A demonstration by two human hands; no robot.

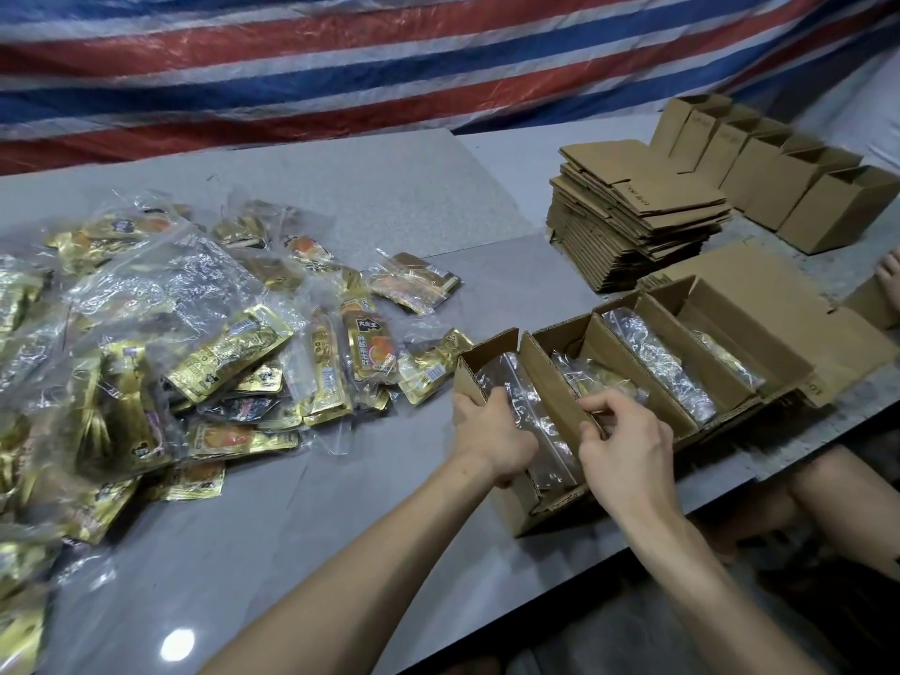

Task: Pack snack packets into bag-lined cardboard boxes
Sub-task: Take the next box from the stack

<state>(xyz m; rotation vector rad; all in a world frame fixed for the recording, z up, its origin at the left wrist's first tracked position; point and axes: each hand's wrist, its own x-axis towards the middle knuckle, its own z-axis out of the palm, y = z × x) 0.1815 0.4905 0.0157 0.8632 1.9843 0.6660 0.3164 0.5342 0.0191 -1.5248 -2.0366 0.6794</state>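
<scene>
The left hand (pixel 492 431) grips the 9 o'clock wall of the nearest bag-lined brown cardboard box (pixel 509 501); the right hand (pixel 626 448) pinches its 3 o'clock wall. At 9 o'clock, nearer the left hand, lie heaped gold foil snack packets (pixel 219 353).

Grey table (pixel 341 552), heap of gold snack packets (pixel 160 362) at left, open cardboard boxes (pixel 633 362), flattened-carton stack (pixel 643 221) behind

Bare table strip (pixel 389 484) between packet heap (pixel 195 358) and open boxes (pixel 548 382); flat carton stack (pixel 643 211) behind.
</scene>
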